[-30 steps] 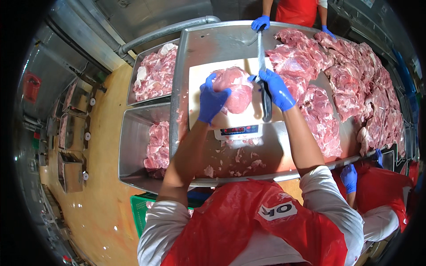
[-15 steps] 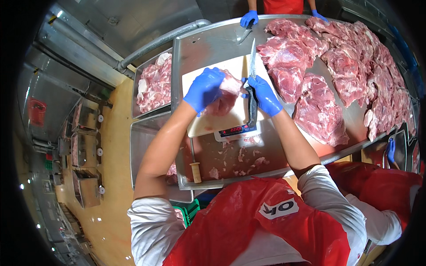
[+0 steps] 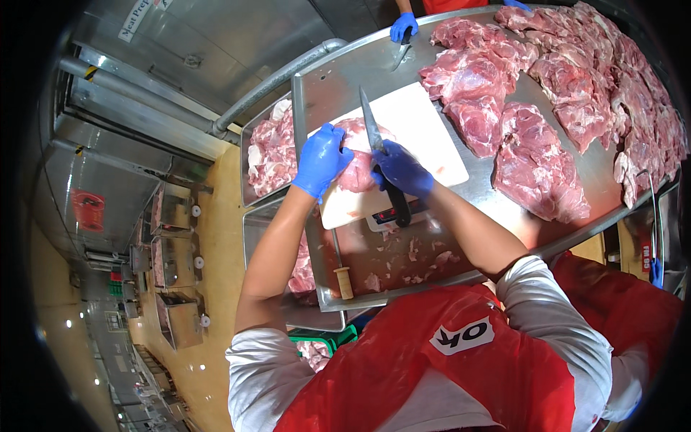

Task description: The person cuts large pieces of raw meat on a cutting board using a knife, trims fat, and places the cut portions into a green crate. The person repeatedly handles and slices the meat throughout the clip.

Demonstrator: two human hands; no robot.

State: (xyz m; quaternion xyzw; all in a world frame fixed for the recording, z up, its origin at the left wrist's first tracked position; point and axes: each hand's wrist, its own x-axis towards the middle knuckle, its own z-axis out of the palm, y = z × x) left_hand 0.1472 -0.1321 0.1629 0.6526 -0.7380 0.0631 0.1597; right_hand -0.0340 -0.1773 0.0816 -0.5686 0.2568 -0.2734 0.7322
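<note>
A piece of raw pink meat rests on a white cutting board. My left hand, in a blue glove, grips the meat along its left side with curled fingers. In my blue-gloved right hand is a knife with a black handle. Its blade points away from me and lies over the right part of the meat; whether the edge is in the flesh I cannot tell. A digital scale shows partly at the board's near edge.
Large meat cuts cover the right of the metal table. Bins of meat stand at its left. A wooden-handled tool and scraps lie near me. Across the table, another person's gloved hand holds a knife.
My knife has moved left, from beside the meat to over it. The meat sits lower against the board, and my left hand has shifted its hold. The whole view has shifted slightly.
</note>
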